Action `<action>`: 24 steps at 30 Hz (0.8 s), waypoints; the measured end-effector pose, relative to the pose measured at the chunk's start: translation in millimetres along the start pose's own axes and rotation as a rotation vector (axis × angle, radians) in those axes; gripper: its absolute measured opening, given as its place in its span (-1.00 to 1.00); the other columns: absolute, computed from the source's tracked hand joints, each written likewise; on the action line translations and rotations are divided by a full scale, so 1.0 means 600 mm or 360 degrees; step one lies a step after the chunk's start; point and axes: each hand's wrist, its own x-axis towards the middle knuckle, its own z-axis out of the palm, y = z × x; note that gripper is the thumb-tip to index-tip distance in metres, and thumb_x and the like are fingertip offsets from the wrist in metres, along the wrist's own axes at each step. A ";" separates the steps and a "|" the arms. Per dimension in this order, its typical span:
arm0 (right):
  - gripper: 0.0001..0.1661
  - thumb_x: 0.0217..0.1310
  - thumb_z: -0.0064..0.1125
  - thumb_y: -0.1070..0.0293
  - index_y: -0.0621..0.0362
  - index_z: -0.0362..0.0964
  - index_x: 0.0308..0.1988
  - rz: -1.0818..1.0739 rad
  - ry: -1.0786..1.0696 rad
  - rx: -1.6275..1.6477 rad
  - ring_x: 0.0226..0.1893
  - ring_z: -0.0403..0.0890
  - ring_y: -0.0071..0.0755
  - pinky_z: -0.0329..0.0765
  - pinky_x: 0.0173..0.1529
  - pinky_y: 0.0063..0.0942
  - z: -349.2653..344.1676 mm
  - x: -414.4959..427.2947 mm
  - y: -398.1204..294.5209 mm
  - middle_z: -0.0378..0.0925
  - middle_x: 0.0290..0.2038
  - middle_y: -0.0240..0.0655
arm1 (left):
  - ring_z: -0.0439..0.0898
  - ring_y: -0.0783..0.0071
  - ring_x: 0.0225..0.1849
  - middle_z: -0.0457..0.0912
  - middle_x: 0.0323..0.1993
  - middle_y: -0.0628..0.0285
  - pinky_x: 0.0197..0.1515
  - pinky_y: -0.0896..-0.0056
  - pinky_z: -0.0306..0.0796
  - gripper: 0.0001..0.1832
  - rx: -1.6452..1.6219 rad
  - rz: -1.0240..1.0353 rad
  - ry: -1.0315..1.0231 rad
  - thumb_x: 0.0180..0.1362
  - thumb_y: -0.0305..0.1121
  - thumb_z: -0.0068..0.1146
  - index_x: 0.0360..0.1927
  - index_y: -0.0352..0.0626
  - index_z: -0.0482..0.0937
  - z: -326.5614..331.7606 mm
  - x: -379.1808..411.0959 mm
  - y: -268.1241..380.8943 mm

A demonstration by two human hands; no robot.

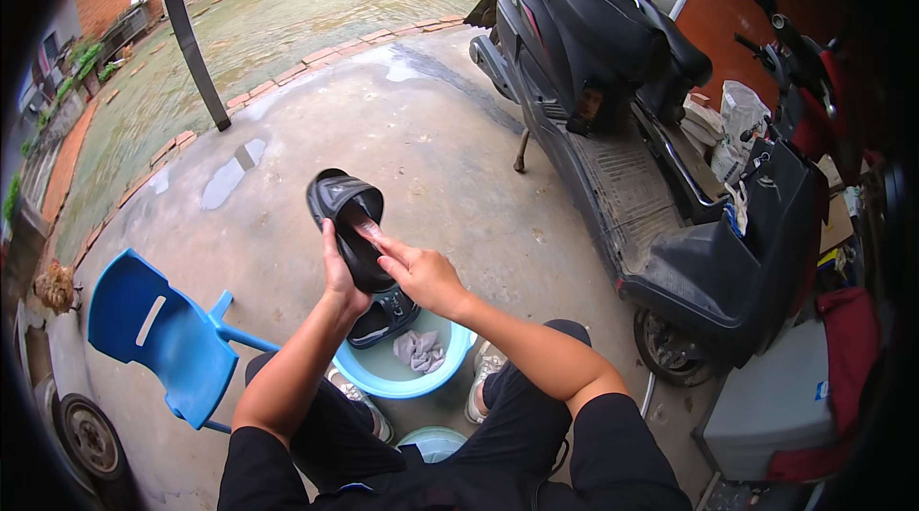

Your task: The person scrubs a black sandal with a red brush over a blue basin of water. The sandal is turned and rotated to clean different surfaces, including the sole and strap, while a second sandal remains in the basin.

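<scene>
My left hand (342, 274) holds a black slide sandal (337, 188) up from below, above a light-blue plastic basin (452, 367). In my right hand (423, 278) is the handle of a pinkish brush (365, 224), whose far end reaches under the sandal's strap; its bristles are hidden. A second dark sandal (388, 321) rests in the basin, partly behind the held one. Beside it a crumpled grey cloth (420, 352) lies in cloudy water.
A blue plastic chair (158, 339) stands at the left. On the right are a black scooter (610, 152) and a grey box (775, 403) with red cloth. A pale green container (433, 443) sits between my feet. A dark post (190, 44) rises ahead, near puddles.
</scene>
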 end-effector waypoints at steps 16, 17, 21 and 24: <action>-0.49 0.40 0.08 0.02 -0.27 0.41 0.29 0.0006 -0.0043 -0.0176 -0.17 0.69 0.18 0.59 -0.10 -0.05 0.002 0.003 0.016 0.68 -0.16 0.00 | 0.62 0.15 0.11 0.64 0.09 0.13 0.29 -0.04 0.43 -0.13 0.0051 -0.0142 -0.0124 0.21 0.54 -0.23 0.24 0.03 0.50 -0.021 0.000 0.003; -0.48 0.40 0.08 0.02 -0.28 0.39 0.30 0.0089 -0.0067 -0.0293 -0.15 0.69 0.16 0.60 -0.09 -0.09 -0.001 0.004 0.015 0.68 -0.13 0.00 | 0.62 0.12 0.12 0.63 0.10 0.09 0.28 -0.04 0.44 -0.12 0.0041 -0.0153 -0.0117 0.22 0.53 -0.23 0.25 -0.01 0.49 -0.017 -0.002 0.004; -0.50 0.42 0.04 0.02 -0.36 0.37 0.30 -0.0152 0.0099 -0.0308 -0.26 0.68 0.25 0.58 -0.18 0.10 -0.006 -0.008 0.008 0.67 -0.28 0.06 | 0.63 0.06 0.09 0.63 0.08 0.02 0.27 -0.08 0.45 -0.12 -0.0138 -0.0081 -0.0234 0.25 0.51 -0.27 0.24 -0.07 0.49 0.004 0.008 0.056; -0.48 0.43 0.02 0.04 -0.34 0.35 0.33 -0.0192 0.0013 -0.0355 -0.26 0.67 0.22 0.58 -0.17 0.06 -0.016 -0.020 -0.026 0.67 -0.26 0.01 | 0.59 0.00 0.14 0.61 0.12 0.01 0.27 -0.11 0.43 -0.14 -0.0202 0.0055 -0.0121 0.28 0.49 -0.35 0.24 -0.03 0.50 0.010 -0.003 0.097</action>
